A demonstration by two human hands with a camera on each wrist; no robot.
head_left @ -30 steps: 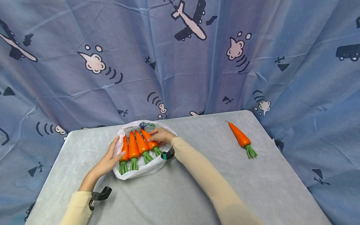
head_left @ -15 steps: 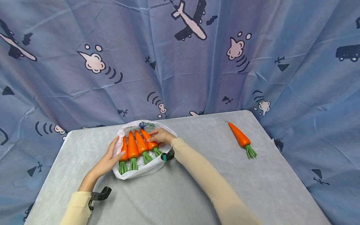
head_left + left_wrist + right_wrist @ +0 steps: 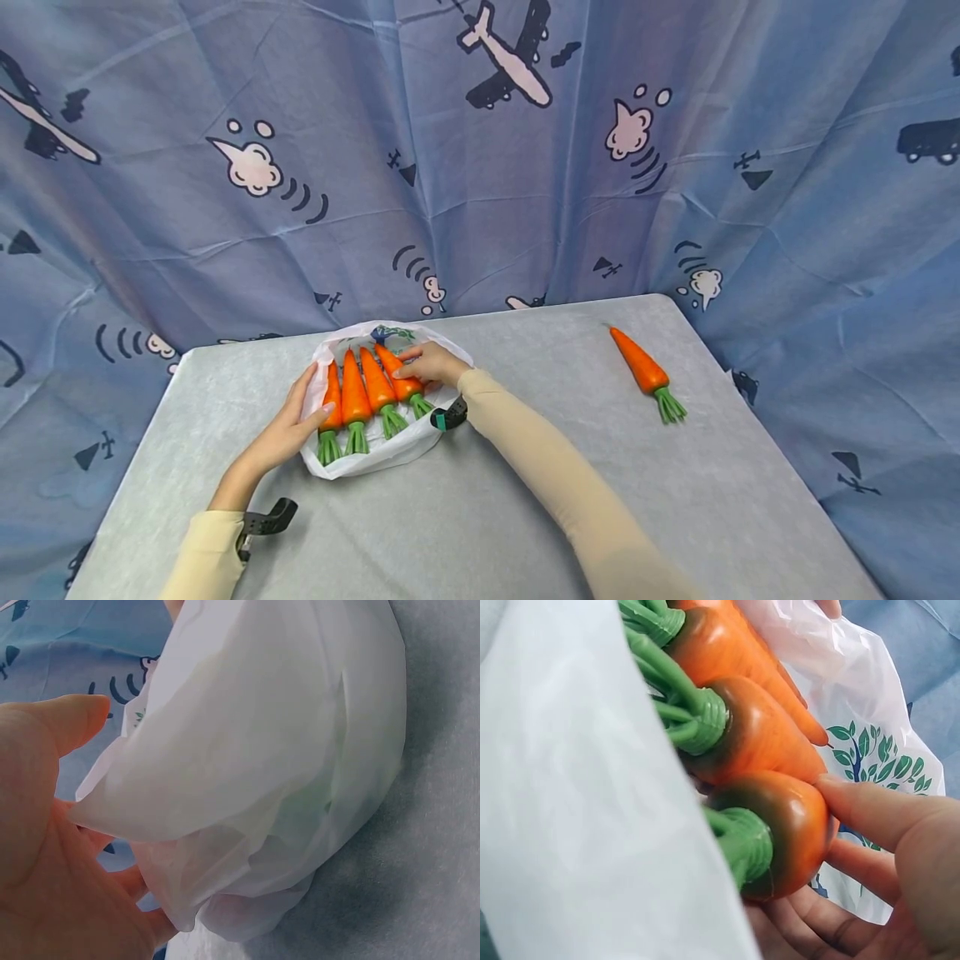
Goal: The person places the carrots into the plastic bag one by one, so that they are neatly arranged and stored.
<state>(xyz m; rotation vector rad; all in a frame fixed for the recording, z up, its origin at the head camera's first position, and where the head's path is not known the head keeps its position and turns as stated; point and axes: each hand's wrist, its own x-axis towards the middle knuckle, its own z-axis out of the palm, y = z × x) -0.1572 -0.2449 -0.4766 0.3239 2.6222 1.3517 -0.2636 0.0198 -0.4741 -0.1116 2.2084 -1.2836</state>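
Note:
Several carrots with green stems lie side by side in a white plastic bag (image 3: 375,463), its mouth spread wide. In the head view my right hand (image 3: 431,363) is inside the bag, holding the rightmost carrot (image 3: 406,387). The right wrist view shows the thumb on top of that carrot (image 3: 791,825) and the fingers curled under it. My left hand (image 3: 283,429) lies along the bag's left side, its thumb stretched over the rim by the leftmost carrot (image 3: 332,400). Seen from the left wrist, the thumb stands away from the bag (image 3: 255,742), while fingertips are partly hidden behind the plastic.
A single carrot (image 3: 640,362) lies outside the bag on the right of the grey-covered table (image 3: 525,492). Behind the table hangs a blue curtain (image 3: 480,167) printed with planes. A green-and-blue tree print (image 3: 870,761) shows on the bag's inner wall.

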